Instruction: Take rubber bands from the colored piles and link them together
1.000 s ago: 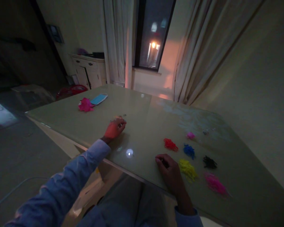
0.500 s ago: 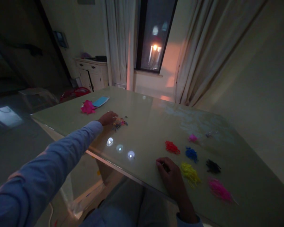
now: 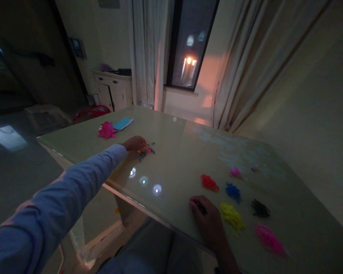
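My left hand reaches far across the table to a small mixed pile of rubber bands in dark, pink and orange colours. Its fingers point down together at the pile's left side, and what lies between them is hidden. Near the front edge my right hand rests on the table with curled fingers, thumb against the forefinger. Whatever it may hold cannot be seen. Close to it lie loose heaps of rubber bands: red, yellow, blue, black and bright pink.
A crumpled pink wrapper and a blue face mask lie at the far left of the glossy table. Farther right are a small pink bundle and a clear scrap. A cabinet stands beyond.
My left hand has shifted slightly right and its fingers have closed down at the mixed pile. My right hand stays in place; the view has tilted a little.
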Action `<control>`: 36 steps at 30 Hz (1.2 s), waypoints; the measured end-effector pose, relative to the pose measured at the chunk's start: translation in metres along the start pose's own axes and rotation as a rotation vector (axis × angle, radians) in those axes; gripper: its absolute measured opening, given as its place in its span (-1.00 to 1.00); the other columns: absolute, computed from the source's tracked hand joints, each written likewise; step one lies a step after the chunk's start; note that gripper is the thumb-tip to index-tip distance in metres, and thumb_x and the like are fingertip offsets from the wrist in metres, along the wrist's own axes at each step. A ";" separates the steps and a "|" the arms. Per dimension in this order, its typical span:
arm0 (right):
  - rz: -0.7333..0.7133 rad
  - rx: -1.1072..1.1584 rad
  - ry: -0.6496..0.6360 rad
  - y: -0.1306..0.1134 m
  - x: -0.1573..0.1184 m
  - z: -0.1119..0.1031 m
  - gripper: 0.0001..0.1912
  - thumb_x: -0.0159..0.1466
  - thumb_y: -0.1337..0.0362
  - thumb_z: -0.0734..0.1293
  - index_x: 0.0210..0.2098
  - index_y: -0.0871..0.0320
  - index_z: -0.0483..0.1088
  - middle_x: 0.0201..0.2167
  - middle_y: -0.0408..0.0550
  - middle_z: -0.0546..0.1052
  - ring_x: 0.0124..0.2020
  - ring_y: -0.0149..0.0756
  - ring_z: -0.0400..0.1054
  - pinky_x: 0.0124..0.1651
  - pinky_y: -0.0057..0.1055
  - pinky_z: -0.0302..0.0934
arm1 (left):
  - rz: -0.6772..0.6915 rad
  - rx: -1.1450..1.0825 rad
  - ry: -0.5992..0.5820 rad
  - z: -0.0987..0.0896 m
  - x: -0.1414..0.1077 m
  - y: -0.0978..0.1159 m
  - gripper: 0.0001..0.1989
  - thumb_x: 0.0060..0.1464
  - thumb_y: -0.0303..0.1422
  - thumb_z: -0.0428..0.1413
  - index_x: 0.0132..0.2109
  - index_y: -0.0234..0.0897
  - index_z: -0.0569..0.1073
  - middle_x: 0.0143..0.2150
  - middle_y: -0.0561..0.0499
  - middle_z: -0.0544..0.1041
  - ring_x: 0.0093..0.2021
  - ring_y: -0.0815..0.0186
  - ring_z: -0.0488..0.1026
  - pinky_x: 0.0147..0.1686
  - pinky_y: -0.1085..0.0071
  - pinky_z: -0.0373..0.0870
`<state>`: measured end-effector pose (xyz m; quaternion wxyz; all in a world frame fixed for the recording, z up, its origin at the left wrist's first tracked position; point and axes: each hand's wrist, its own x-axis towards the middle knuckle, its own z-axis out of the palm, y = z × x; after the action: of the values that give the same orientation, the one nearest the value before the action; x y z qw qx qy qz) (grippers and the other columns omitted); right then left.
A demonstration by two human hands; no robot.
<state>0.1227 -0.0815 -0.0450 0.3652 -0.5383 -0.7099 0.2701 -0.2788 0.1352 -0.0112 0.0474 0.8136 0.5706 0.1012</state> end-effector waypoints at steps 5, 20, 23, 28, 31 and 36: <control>-0.018 -0.014 0.008 -0.001 0.000 -0.001 -0.73 0.33 0.11 0.25 -0.30 0.14 0.51 -0.37 -0.04 0.55 -0.38 -0.27 0.41 -0.30 -0.40 0.26 | -0.039 -0.009 -0.062 -0.008 -0.006 -0.003 -0.64 0.03 -0.23 0.05 -0.18 -0.31 0.65 -0.25 -0.10 0.67 -0.31 0.26 0.55 -0.35 0.49 0.33; -0.001 -0.008 0.008 -0.004 0.000 -0.002 -0.72 0.31 0.08 0.26 -0.31 0.11 0.52 -0.38 -0.03 0.56 -0.38 -0.23 0.43 -0.30 -0.38 0.29 | -0.077 0.101 -0.096 -0.005 0.004 0.004 -0.75 0.07 -0.35 0.06 -0.22 -0.22 0.64 -0.24 -0.10 0.65 -0.26 0.25 0.55 -0.29 0.47 0.34; -0.004 -0.007 0.015 -0.002 0.001 -0.001 -0.73 0.31 0.09 0.27 -0.31 0.12 0.52 -0.38 -0.03 0.56 -0.38 -0.23 0.43 -0.30 -0.38 0.29 | -0.065 0.136 -0.080 -0.005 0.003 0.006 -0.77 0.07 -0.37 0.07 -0.25 -0.23 0.63 -0.19 -0.15 0.63 -0.20 0.22 0.53 -0.23 0.44 0.34; -0.006 0.004 0.009 -0.002 0.000 -0.001 -0.72 0.31 0.09 0.26 -0.31 0.13 0.51 -0.37 -0.02 0.57 -0.37 -0.23 0.44 -0.29 -0.39 0.29 | -0.050 0.149 -0.061 -0.006 -0.003 0.008 -0.78 0.11 -0.38 0.05 -0.26 -0.26 0.61 -0.13 -0.16 0.60 -0.18 0.23 0.52 -0.21 0.43 0.34; -0.011 0.012 0.010 -0.004 0.000 -0.002 -0.72 0.32 0.10 0.26 -0.30 0.13 0.51 -0.37 -0.01 0.56 -0.37 -0.23 0.44 -0.29 -0.39 0.29 | -0.045 0.122 -0.041 -0.008 -0.006 0.010 -0.77 0.10 -0.38 0.05 -0.29 -0.28 0.61 -0.18 -0.16 0.61 -0.20 0.23 0.52 -0.20 0.43 0.33; -0.021 0.005 0.013 -0.005 0.001 -0.002 -0.73 0.31 0.12 0.25 -0.30 0.14 0.51 -0.38 -0.01 0.56 -0.38 -0.23 0.42 -0.30 -0.38 0.29 | -0.040 0.022 0.007 -0.015 -0.011 0.024 -0.73 0.10 -0.35 0.03 -0.29 -0.32 0.63 -0.28 -0.15 0.63 -0.29 0.24 0.52 -0.25 0.42 0.33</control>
<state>0.1211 -0.0822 -0.0395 0.3742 -0.5315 -0.7124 0.2645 -0.2642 0.1158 0.0066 0.0383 0.8022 0.5880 0.0967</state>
